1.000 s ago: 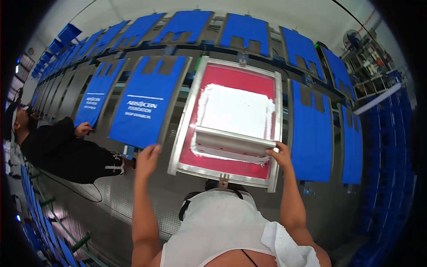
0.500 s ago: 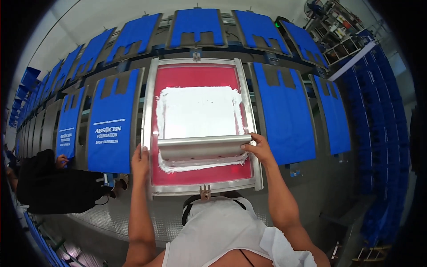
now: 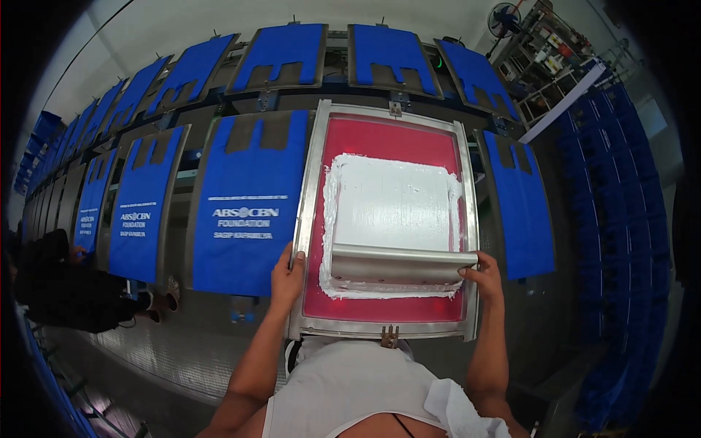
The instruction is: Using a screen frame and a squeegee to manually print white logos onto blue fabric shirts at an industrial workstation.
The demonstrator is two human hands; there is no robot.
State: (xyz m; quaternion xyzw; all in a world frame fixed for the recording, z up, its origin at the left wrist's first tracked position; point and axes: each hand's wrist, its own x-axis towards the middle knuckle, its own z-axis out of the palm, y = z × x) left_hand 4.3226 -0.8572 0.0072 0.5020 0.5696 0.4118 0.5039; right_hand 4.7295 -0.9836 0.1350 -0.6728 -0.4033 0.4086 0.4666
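Note:
A silkscreen frame (image 3: 310, 182) with a metal border and red mesh lies over a board in front of me. White ink (image 3: 394, 201) covers the middle of the mesh. Across the near part of the ink rests a wide metal squeegee (image 3: 401, 268). My right hand (image 3: 482, 277) is closed on the squeegee's right end, close to the frame's right rail. My left hand (image 3: 288, 276) grips the left rail, thumb on top and fingers along its outer side. Beside the frame on the left lies a blue bag (image 3: 248, 168) with white print. What lies under the screen is hidden.
More boards with blue cut bags stand in a row to the left, and another blue bag (image 3: 522, 212) lies on the right. A far row of boards (image 3: 281, 62) runs behind. A person in black (image 3: 73, 285) works at the left. Shelves (image 3: 548, 66) stand far right.
The frame, with squeegee and both hands, has shifted one board to the right relative to the row. A printed blue bag now lies uncovered on its left. The ink's surface looks more streaked.

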